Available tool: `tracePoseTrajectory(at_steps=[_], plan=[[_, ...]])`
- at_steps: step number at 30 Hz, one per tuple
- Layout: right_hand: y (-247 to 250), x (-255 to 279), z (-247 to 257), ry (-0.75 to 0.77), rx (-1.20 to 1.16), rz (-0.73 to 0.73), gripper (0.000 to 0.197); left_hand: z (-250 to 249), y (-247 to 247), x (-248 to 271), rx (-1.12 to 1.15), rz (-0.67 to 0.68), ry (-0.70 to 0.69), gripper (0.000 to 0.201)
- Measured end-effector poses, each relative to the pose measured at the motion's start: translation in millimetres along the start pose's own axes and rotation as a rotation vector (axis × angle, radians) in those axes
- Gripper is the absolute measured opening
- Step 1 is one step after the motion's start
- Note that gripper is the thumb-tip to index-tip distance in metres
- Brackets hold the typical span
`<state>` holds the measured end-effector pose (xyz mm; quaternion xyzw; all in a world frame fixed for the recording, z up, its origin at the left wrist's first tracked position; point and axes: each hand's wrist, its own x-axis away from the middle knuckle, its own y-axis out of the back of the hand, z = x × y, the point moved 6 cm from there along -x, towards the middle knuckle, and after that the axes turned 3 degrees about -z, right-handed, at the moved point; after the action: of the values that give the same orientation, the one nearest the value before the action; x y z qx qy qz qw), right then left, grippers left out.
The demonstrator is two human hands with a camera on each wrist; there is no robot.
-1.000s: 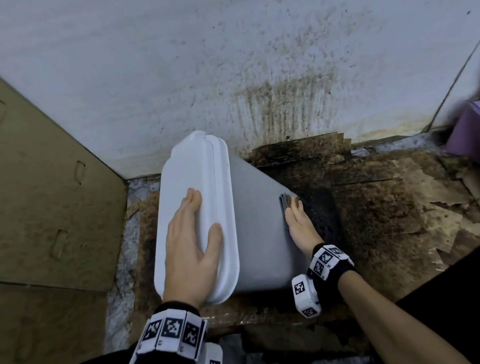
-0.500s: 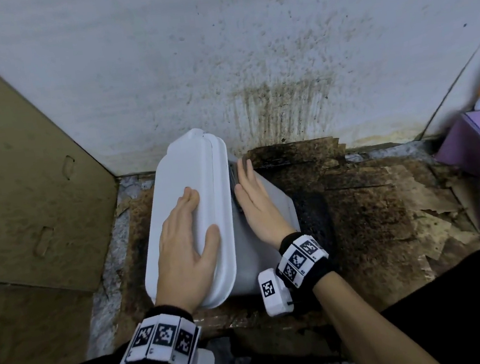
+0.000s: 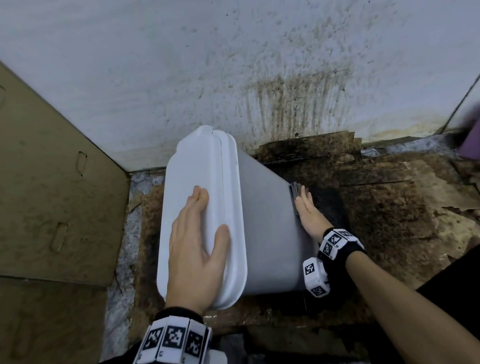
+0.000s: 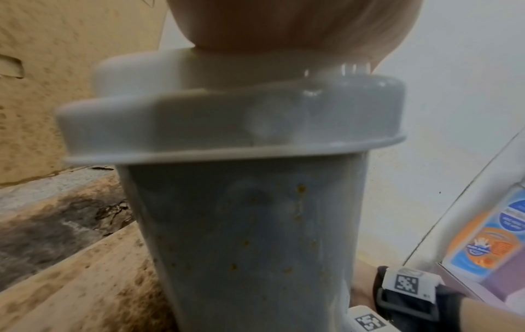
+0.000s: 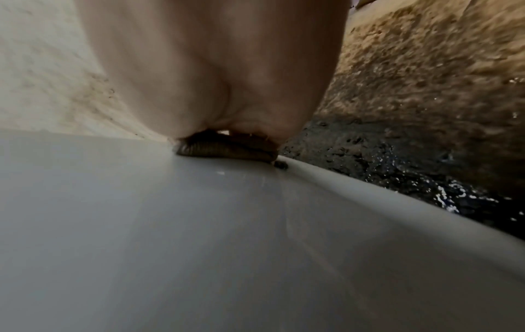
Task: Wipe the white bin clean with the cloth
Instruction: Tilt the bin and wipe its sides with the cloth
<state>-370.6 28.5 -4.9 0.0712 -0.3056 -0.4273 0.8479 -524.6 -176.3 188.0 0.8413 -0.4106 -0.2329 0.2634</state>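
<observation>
You are standing over the white bin [image 3: 269,238], which is sitting on the stained floor [image 3: 385,210] close to the spotted wall [image 3: 247,46], with cardboard [image 3: 22,176] leaning at its left side. Your left hand [image 3: 194,250] is lying flat on the lid [image 3: 189,169], with the fingers straight and the thumb spread toward the lid's edge, so it is holding nothing and is only pressing down. Your right hand [image 3: 309,212] is lying with straight fingers against the right side wall of the bin, low down, and it is pressing the dark cloth [image 3: 295,190] onto the plastic; the cloth is showing only as a small ribbed edge beyond the fingertips. In the right wrist view the cloth [image 5: 227,148] is lying folded under the palm, touching the smooth wall. I think you are in the middle of a wiping stroke on this side. To do it well, be keeping the palm flat so the whole cloth is touching the surface, and be pushing on the lid so the bin is not sliding on the wet-looking floor. In the left wrist view the front wall is carrying small brown spots [image 4: 301,187], so that face probably needs wiping too. Be careful that the cloth is not touching the dirty floor at the bottom of the stroke.
</observation>
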Motion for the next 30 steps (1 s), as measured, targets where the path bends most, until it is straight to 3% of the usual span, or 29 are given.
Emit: tracePoseTrajectory(at_steps=[6,14,19,22,27,30], plan=[[-2,3,21,0.004,-0.046,-0.034,0.056,-1,-1,0,-0.023,0.017,-0.006,0.065],[-22,32,135,0.364,-0.168,0.048,0.055,-1,-2,0,-0.043,0.021,-0.024,0.065],[-19,37,136,0.53,0.025,0.05,0.056,-1,-1,-1,-0.017,0.015,-0.017,0.065],[-13,21,98,0.441,0.08,0.056,0.057,2,1,-1,-0.009,0.008,-0.014,0.064],[1,0,15,0.133,0.064,0.027,0.058,4,1,0,0.011,0.011,-0.004,0.065],[1,-6,-8,-0.016,0.035,0.013,0.059,5,1,0,0.02,0.007,0.0,0.065]])
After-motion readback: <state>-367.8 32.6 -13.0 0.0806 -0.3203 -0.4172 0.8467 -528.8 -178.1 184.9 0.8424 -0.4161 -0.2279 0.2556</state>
